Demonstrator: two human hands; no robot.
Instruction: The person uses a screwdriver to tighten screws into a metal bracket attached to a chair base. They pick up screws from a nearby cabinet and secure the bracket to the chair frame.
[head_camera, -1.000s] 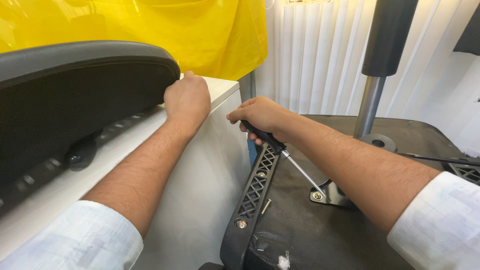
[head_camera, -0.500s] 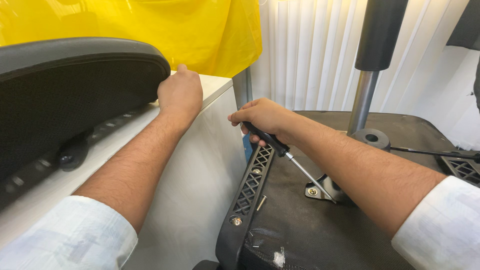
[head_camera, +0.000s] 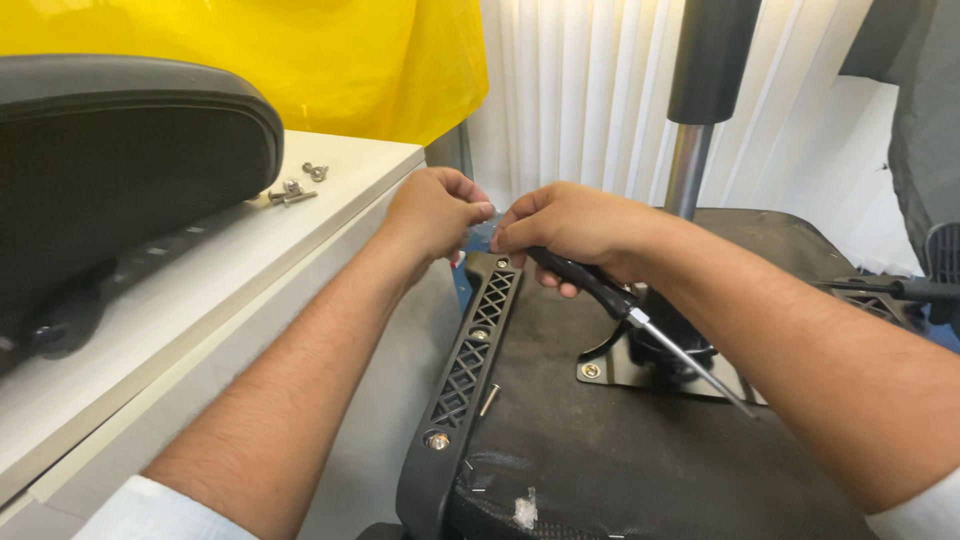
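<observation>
Right hand (head_camera: 572, 226): grip closed around the black handle of a screwdriver with a thin silver shaft (head_camera: 640, 322). The handle is held in the palm; the shaft is pointed down and to the right, its tip seen just above the black metal mounting plate (head_camera: 610, 372). Thumb and forefinger of this hand are pinched together at the front, meeting the fingertips of the left hand.

Left hand (head_camera: 432, 210): fingers curled and pinched closed. What is held between the fingertips is too small to be made out. Both hands are placed just above the top end of the black plastic lattice-patterned bracket (head_camera: 462, 380).

The bracket is seen running down the left edge of the upturned black fabric chair seat (head_camera: 620, 470). A silver screw head (head_camera: 437, 440) is seated near the bracket's lower end. A loose silver screw (head_camera: 489, 399) is seen lying on the seat just beside the bracket.

The mounting plate is fixed on the seat underside, with the black and chrome gas-lift column (head_camera: 700, 110) rising behind it.

To the left, a white tabletop (head_camera: 230, 270) is noted, carrying a small cluster of silver bolts (head_camera: 295, 187) and a black padded chair backrest (head_camera: 120, 170). A yellow plastic sheet (head_camera: 300, 60) is hung behind.
</observation>
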